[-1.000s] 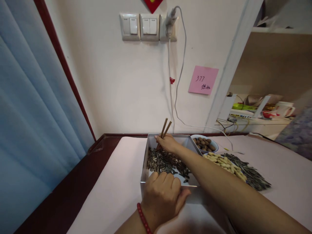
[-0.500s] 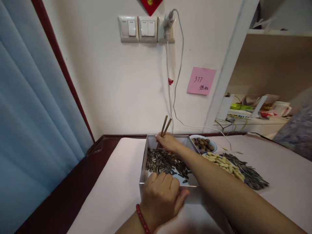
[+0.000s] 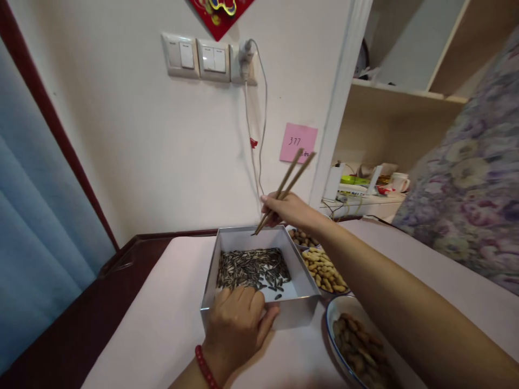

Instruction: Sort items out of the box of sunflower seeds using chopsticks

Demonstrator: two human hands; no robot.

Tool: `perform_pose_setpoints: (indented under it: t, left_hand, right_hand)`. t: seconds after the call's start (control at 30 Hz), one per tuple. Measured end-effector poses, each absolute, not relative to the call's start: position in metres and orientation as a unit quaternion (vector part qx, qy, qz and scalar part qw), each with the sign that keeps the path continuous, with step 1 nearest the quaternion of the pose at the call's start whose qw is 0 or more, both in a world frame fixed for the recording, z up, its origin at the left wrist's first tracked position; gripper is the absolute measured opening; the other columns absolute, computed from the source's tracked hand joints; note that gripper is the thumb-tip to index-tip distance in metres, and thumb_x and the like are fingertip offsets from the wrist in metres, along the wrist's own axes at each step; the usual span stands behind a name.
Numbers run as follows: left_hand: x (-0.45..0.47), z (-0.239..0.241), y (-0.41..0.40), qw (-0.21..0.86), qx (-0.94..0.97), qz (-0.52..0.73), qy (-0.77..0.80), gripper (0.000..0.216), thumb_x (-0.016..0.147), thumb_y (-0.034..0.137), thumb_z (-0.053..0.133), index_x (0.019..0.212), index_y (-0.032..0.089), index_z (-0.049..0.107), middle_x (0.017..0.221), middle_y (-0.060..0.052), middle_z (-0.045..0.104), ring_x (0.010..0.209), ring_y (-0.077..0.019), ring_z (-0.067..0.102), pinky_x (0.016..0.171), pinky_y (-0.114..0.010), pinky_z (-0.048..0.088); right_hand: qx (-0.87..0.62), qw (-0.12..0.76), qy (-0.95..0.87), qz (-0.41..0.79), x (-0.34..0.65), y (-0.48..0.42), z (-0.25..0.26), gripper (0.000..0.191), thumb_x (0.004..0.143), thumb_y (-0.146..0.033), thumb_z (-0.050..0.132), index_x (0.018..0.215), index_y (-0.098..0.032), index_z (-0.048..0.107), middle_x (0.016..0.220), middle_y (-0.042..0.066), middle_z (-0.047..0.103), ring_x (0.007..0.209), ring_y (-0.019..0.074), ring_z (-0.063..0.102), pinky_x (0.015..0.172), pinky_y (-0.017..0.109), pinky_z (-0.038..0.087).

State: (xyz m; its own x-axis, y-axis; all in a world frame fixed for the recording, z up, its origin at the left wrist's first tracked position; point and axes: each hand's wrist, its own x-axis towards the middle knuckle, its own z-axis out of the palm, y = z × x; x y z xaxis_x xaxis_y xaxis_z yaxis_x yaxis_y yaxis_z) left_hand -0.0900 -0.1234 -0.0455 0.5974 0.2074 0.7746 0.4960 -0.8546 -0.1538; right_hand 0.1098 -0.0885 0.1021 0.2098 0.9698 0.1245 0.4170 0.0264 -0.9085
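Gripping near wall of square white box (image 3: 209, 281): left hand (image 3: 237, 324), fingers curled over rim, thumb pressed outside; red bead bracelet (image 3: 204, 367) at wrist. Pinching two slim brown wooden chopsticks (image 3: 298, 174): right hand (image 3: 286, 209), above box's 12 o'clock edge. Inside box: striped sunflower seeds (image 3: 251, 266), heaped. At box's 3 o'clock: pale knobbly peanuts (image 3: 323, 272). At 5 o'clock: round bowl (image 3: 329, 319) of brown nuts. On wall, 1 o'clock: pink square note (image 3: 298, 143), handwritten "377"

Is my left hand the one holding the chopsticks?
No, the right hand holds the chopsticks; the left hand grips the near wall of the box of sunflower seeds.
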Motion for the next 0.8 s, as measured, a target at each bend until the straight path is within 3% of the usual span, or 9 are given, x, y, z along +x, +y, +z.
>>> perform_pose_setpoints:
  t: [0.23,0.37,0.57,0.8]
  left_hand:
    - [-0.09,-0.043,-0.122,0.201,-0.868,-0.411,-0.192,0.027,0.086,0.037,0.057,0.066,0.023,0.047,0.06,0.001,0.049,0.058,-0.0201,0.045,0.062,-0.035,0.026]
    - [-0.09,-0.041,-0.122,0.205,-0.865,-0.418,-0.187,0.026,0.086,0.036,0.058,0.066,0.023,0.047,0.059,0.001,0.048,0.058,-0.0203,0.045,0.062,-0.035,0.027]
    - [-0.089,-0.04,-0.122,0.208,-0.865,-0.415,-0.188,0.027,0.086,0.037,0.058,0.065,0.023,0.047,0.059,0.001,0.048,0.058,-0.0199,0.044,0.062,-0.034,0.026]
    - [-0.09,-0.044,-0.122,0.197,-0.87,-0.409,-0.194,0.026,0.086,0.037,0.058,0.067,0.023,0.047,0.06,0.001,0.05,0.059,-0.0197,0.045,0.062,-0.034,0.026]
  right_hand:
    - [-0.682,0.573,-0.431,0.144,0.219,-0.186,0.121,0.032,0.095,-0.04,0.051,0.076,-0.014,0.057,0.061,0.005,0.063,0.057,0.0156,0.065,0.057,0.026,0.057]
    - [-0.752,0.554,-0.338,0.111,0.27,-0.215,0.094,0.03,0.097,-0.034,0.047,0.078,-0.013,0.057,0.062,0.004,0.062,0.055,0.0135,0.062,0.055,0.026,0.055]
    - [-0.816,0.488,-0.273,0.144,0.302,-0.227,0.046,0.027,0.093,-0.038,0.056,0.102,-0.012,0.06,0.091,0.003,0.062,0.072,0.0114,0.06,0.064,0.027,0.054]
    - [-0.726,0.561,-0.375,0.133,0.256,-0.196,0.076,0.03,0.096,-0.041,0.047,0.082,-0.016,0.057,0.07,0.005,0.066,0.064,0.0153,0.066,0.058,0.025,0.054]
